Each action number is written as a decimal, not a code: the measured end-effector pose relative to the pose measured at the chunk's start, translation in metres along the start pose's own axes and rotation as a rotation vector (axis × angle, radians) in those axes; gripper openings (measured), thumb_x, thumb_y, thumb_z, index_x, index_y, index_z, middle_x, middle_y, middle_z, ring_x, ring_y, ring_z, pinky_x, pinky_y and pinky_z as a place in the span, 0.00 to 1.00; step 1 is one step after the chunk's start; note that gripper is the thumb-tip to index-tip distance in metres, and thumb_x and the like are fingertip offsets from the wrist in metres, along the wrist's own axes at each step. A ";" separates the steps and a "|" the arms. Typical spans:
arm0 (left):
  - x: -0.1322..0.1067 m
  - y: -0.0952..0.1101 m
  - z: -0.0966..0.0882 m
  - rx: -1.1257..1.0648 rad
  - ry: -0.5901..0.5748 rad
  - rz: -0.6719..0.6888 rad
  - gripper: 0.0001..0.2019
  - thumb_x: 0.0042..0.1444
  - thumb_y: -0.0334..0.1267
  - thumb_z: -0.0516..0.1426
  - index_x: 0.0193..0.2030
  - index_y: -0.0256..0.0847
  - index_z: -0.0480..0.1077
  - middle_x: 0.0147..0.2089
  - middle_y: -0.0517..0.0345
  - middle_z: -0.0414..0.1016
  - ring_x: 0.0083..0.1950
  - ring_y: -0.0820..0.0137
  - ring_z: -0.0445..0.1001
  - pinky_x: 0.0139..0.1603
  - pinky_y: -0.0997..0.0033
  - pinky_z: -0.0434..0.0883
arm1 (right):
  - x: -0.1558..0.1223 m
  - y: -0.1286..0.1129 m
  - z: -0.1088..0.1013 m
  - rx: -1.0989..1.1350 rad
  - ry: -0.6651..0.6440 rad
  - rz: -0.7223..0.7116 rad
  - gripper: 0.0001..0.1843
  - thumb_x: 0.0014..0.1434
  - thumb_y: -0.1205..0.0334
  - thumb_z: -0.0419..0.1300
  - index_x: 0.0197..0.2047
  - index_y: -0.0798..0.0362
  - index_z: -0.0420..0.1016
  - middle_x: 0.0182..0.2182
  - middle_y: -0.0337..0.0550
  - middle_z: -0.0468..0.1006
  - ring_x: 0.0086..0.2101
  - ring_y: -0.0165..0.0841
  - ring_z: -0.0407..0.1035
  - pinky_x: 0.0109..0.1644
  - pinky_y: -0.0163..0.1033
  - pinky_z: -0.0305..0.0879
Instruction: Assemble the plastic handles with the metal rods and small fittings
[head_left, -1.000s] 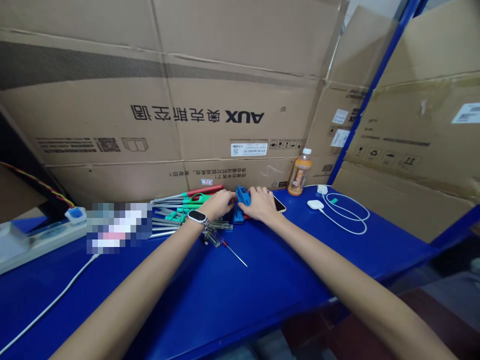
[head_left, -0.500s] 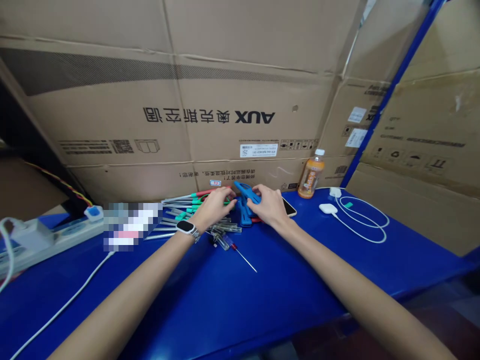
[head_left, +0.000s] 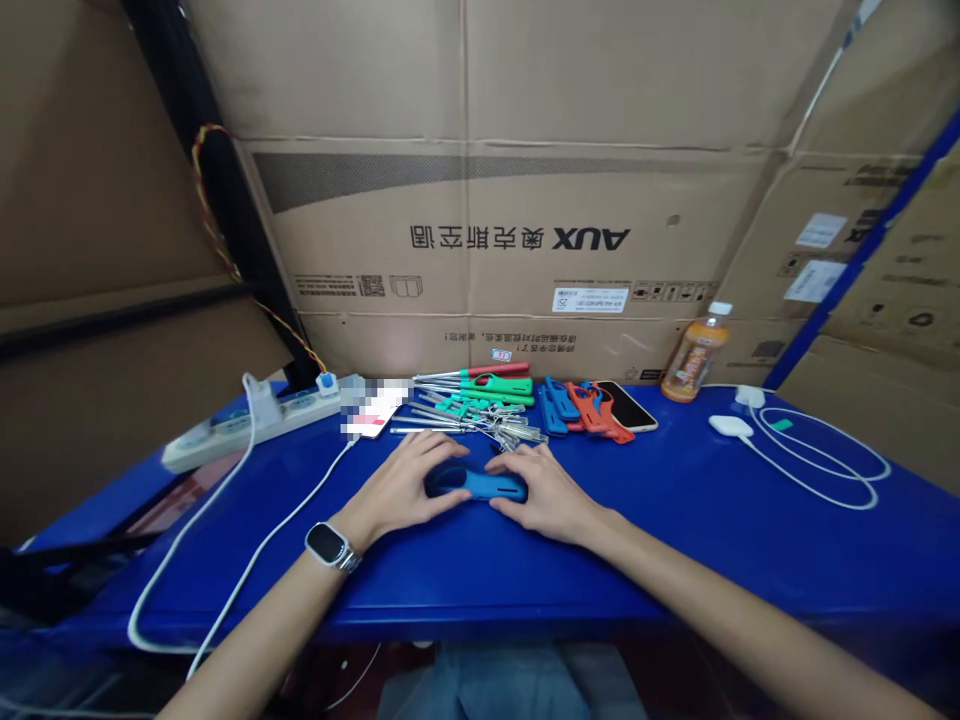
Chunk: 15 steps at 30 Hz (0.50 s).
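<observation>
A blue plastic handle shell (head_left: 491, 486), shaped like the grip of a long-necked lighter, lies lengthwise between my hands just above or on the table. My left hand (head_left: 409, 478) grips its left end, where there is a rounded opening, thumb along the near side. At the right end, my right hand (head_left: 546, 492) pinches it between thumb and fingers. Beyond them lie several blue shells (head_left: 556, 405) and orange-red shells (head_left: 596, 410). To their left are long-necked lighters with green handles (head_left: 499, 388) and a red handle (head_left: 499, 370), plus clear-ended metal lighter parts (head_left: 517, 430).
A phone (head_left: 634, 408) lies behind the orange shells, with an orange drink bottle (head_left: 695, 355) to its right. A white charger and cable (head_left: 731, 427) lie at right. At left are a power strip (head_left: 217, 440) and loose cables. Cardboard (head_left: 525, 190) walls the blue table (head_left: 675, 540).
My hands have come back from the shell pile toward the table's near edge, with one blue shell now between them. The view has shifted, and orange-red shells show beside the phone.
</observation>
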<state>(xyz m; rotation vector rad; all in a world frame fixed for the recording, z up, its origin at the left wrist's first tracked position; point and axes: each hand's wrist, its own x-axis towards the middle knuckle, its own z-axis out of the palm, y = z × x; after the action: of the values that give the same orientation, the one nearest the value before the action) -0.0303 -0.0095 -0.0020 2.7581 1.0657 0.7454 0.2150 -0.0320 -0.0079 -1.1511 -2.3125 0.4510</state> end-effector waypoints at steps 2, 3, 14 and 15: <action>0.002 0.001 0.005 -0.040 -0.041 -0.003 0.19 0.58 0.49 0.61 0.53 0.45 0.70 0.52 0.52 0.74 0.55 0.58 0.70 0.59 0.55 0.66 | 0.003 0.002 0.002 0.065 -0.010 0.015 0.24 0.56 0.62 0.67 0.56 0.48 0.71 0.48 0.44 0.79 0.49 0.41 0.70 0.56 0.51 0.60; 0.003 0.001 0.007 -0.062 -0.052 -0.006 0.17 0.59 0.48 0.61 0.52 0.45 0.71 0.51 0.53 0.75 0.55 0.59 0.71 0.58 0.55 0.67 | 0.004 0.004 0.002 0.105 -0.013 0.019 0.26 0.56 0.62 0.66 0.58 0.48 0.69 0.49 0.44 0.79 0.50 0.40 0.71 0.57 0.51 0.61; 0.006 -0.005 0.010 -0.236 0.029 -0.096 0.14 0.65 0.49 0.55 0.52 0.45 0.71 0.50 0.54 0.74 0.51 0.63 0.74 0.54 0.63 0.71 | 0.031 0.020 -0.010 0.503 -0.049 -0.009 0.18 0.56 0.56 0.67 0.48 0.52 0.76 0.46 0.46 0.80 0.49 0.39 0.73 0.56 0.47 0.67; 0.006 -0.005 0.010 -0.243 0.034 -0.103 0.15 0.64 0.49 0.56 0.53 0.45 0.71 0.50 0.54 0.74 0.50 0.63 0.75 0.53 0.63 0.72 | 0.033 0.020 -0.010 0.519 -0.042 -0.006 0.17 0.55 0.55 0.67 0.47 0.52 0.77 0.46 0.45 0.80 0.48 0.39 0.73 0.56 0.47 0.67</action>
<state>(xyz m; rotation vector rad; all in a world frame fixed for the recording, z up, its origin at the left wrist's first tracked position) -0.0251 -0.0010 -0.0097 2.4770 1.0373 0.8490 0.2169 0.0069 -0.0001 -0.8795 -2.0503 1.0089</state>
